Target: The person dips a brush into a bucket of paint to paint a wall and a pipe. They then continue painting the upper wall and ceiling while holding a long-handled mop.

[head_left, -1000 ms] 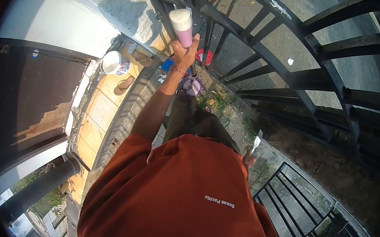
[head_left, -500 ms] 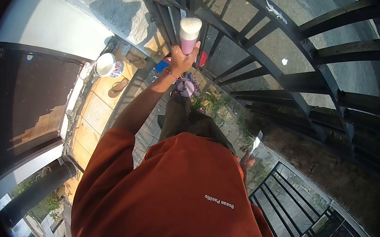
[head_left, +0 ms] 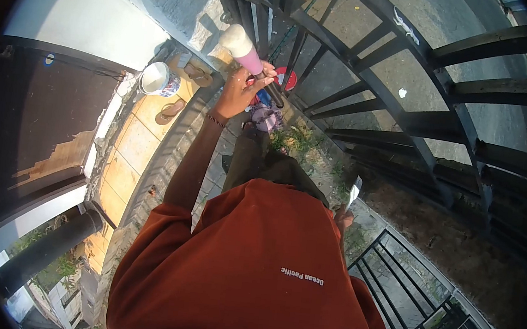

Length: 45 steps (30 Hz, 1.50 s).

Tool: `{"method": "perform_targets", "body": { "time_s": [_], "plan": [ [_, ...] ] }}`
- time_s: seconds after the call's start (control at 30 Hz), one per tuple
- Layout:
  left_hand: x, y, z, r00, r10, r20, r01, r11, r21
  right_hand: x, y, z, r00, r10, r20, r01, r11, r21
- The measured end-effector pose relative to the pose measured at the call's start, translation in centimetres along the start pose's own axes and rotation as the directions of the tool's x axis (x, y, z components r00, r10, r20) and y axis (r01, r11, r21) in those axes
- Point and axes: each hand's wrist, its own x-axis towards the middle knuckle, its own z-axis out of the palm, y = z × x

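A pink object with a rounded cream top (head_left: 242,46) is in my left hand (head_left: 237,93), tilted up and left, its lower end between my fingers. Close by those fingers is the end of a dark rod (head_left: 275,95), in front of the black metal fence (head_left: 402,108). On the right, beside my body, my right hand (head_left: 345,218) is closed round a tool with a flat, whitish blade (head_left: 355,192) that points up. My shirt partly hides this hand.
On the tiled ledge (head_left: 135,143) at left are a white bucket (head_left: 155,79) and brown sandals (head_left: 169,112). A red round item (head_left: 286,78) and a purple item (head_left: 266,119) lie beyond my feet. A low black metal grille (head_left: 392,272) stands at lower right.
My left hand has shifted slightly left and down, and the pink and cream object has gone from nearly upright to leaning left. My right hand still holds the bladed tool.
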Motion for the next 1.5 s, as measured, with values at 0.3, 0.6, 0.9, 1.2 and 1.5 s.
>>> {"method": "perform_targets", "body": {
  "time_s": [0.3,0.6,0.9,1.2,1.5],
  "plan": [
    [-0.2,1.6,0.7,0.999,0.017,0.027,-0.023,0.971,0.238,4.9,-2.0,2.6,0.976,-0.182,-0.118,0.186,0.982,0.025],
    [0.0,0.3,0.2,1.000,-0.016,-0.025,0.018,0.995,0.101,-1.9,-29.1,-8.5,0.581,-0.742,0.334,0.637,0.670,0.380],
    [0.2,-1.4,0.6,0.997,0.002,0.080,0.012,0.985,-0.170,-9.0,-50.0,-15.0,0.193,-0.981,-0.029,0.783,0.136,0.607],
    [-1.9,-1.5,3.3,1.000,0.003,0.000,-0.002,0.934,-0.356,-9.0,-53.5,-10.8,0.009,-0.968,0.251,0.788,0.161,0.595],
    [-0.1,-2.0,5.0,0.933,0.234,-0.272,-0.259,0.964,-0.060,-9.6,-51.7,-8.5,0.195,-0.979,0.054,0.689,0.176,0.704]
  ]
}}
